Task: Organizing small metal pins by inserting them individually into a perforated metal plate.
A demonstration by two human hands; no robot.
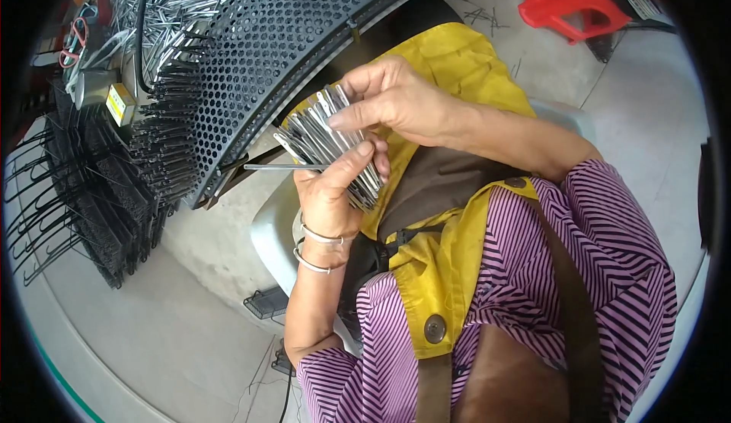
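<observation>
Left hand point(329, 194): below the right hand point(396, 99), closed around the lower part of the bundle of metal strips point(327, 141).
Right hand: above, fingertips on the bundle's top.
Single strip point(283, 167): juts left from the left hand toward the perforated panel point(282, 50).
Perforated panel: left of and behind the hands.
Wire racks point(84, 202): far left.
Stool point(572, 4): upper right, on the floor point(152, 332).
</observation>
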